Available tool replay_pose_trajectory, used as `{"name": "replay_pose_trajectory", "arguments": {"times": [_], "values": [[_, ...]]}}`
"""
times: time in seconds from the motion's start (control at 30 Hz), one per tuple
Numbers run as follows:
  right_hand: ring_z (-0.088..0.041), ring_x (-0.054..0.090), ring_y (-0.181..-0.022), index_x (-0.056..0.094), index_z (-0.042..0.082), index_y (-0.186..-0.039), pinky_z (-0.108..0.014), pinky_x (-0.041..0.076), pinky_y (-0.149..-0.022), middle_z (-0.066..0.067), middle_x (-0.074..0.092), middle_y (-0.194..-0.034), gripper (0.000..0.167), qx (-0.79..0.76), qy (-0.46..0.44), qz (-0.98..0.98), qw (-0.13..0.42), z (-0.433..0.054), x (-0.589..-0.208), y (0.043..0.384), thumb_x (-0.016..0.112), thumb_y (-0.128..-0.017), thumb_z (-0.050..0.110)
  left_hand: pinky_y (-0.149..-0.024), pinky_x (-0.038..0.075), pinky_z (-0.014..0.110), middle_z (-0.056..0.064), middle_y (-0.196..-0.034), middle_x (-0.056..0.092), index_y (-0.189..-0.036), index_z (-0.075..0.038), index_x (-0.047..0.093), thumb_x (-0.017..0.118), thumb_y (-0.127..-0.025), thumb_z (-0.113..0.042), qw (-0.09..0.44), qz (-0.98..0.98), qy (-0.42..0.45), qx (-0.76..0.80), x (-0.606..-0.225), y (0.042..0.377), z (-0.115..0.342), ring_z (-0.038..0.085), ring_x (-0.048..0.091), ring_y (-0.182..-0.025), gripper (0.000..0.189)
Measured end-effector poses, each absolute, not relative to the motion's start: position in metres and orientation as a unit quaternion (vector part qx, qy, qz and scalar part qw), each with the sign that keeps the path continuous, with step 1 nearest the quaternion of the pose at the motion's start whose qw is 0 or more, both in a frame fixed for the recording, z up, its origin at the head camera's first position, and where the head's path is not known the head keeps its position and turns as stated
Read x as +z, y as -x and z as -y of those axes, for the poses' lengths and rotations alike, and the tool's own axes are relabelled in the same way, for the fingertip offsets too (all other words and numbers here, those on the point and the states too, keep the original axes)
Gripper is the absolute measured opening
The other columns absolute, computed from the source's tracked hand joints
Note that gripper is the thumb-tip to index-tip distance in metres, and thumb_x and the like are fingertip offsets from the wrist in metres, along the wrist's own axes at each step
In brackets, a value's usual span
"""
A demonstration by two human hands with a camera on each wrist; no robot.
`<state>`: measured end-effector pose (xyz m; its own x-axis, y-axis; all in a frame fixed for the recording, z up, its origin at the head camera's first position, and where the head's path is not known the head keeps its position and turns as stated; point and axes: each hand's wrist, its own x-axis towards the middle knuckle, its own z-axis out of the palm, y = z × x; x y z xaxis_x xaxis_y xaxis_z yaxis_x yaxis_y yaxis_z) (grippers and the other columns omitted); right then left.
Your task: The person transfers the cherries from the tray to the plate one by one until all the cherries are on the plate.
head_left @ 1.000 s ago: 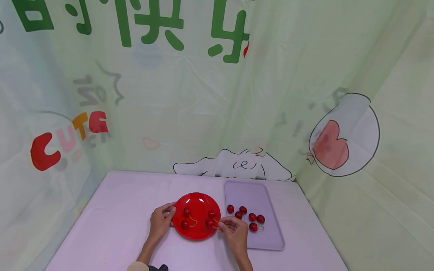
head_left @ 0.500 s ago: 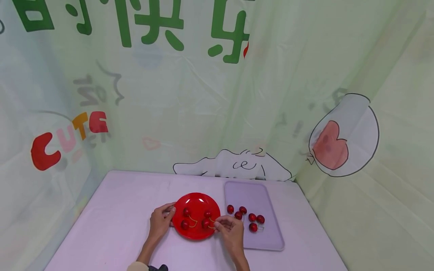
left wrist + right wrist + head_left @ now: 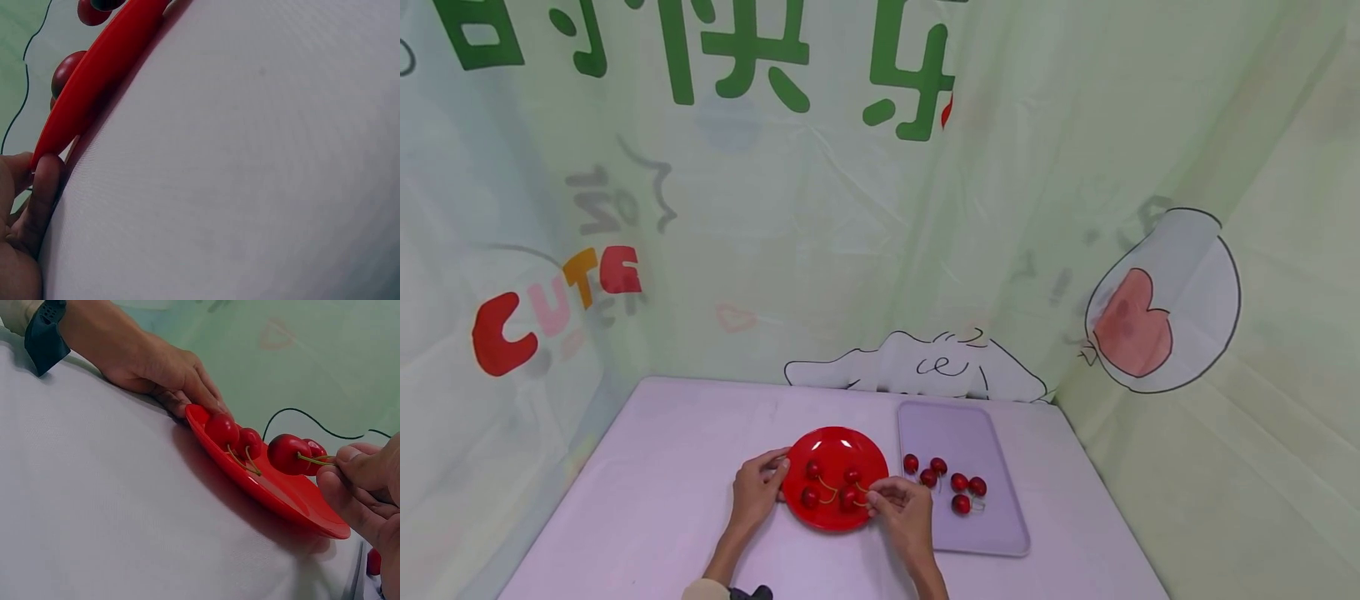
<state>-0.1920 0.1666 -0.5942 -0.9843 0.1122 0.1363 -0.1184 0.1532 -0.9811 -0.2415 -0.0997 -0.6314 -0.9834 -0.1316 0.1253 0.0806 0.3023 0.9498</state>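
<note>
A round red plate (image 3: 827, 518) stands on the table. My left hand (image 3: 756, 490) grips its left rim between thumb and fingers; the left wrist view shows fingertips (image 3: 49, 178) at the plate's edge. On the plate's left side lies a pair of cherries (image 3: 222, 431) with joined green stems. My right hand (image 3: 907, 512) pinches the stems of a second pair of cherries (image 3: 289, 454) and holds them over the right part of the plate. In the right wrist view this pair looks raised above the plate's surface.
To the right, a lilac tray (image 3: 955, 425) holds several more cherries (image 3: 959, 482) in its middle. The pale table (image 3: 655, 467) reaches to a printed curtain (image 3: 850, 250) at the back and sides.
My right hand has moved a little left, carrying the pinched cherries further in over the plate. The left hand and the plate stay where they were.
</note>
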Motion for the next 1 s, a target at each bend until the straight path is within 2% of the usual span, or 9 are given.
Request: {"name": "replay_pose_trajectory", "arguments": {"times": [0.4,0.7,1.0], "values": [[-0.018,0.079,-0.069,0.08,-0.006,-0.103,-0.024,0.067,-0.071,-0.019,0.082,-0.09,0.011,0.656,-0.033,0.749,0.091,-0.158,-0.593,0.195,0.083,-0.094,0.0,-0.06,0.057,0.017,0.019,-0.121,0.078,-0.141,-0.008,0.073,0.071,-0.107,-0.016,0.085,0.802,-0.017,-0.591,-0.633,0.242,0.1,0.009,0.065,-0.059,0.034],[-0.023,0.08,-0.073,0.081,-0.005,-0.105,-0.024,0.067,-0.073,-0.021,0.082,-0.094,0.012,0.657,-0.02,0.751,0.059,-0.154,-0.592,0.197,0.083,-0.095,0.003,-0.061,0.057,0.017,0.018,-0.122,0.078,-0.14,-0.009,0.074,0.071,-0.107,-0.017,0.086,0.806,-0.021,-0.585,-0.636,0.242,0.099,0.009,0.064,-0.059,0.034],[-0.015,0.078,-0.071,0.08,-0.005,-0.105,-0.024,0.067,-0.073,-0.019,0.082,-0.094,0.011,0.649,-0.033,0.759,0.043,-0.151,-0.595,0.202,0.082,-0.095,0.001,-0.059,0.058,0.018,0.017,-0.118,0.079,-0.139,-0.009,0.075,0.071,-0.107,-0.017,0.099,0.811,-0.018,-0.576,-0.64,0.246,0.101,0.008,0.063,-0.056,0.033]]}}
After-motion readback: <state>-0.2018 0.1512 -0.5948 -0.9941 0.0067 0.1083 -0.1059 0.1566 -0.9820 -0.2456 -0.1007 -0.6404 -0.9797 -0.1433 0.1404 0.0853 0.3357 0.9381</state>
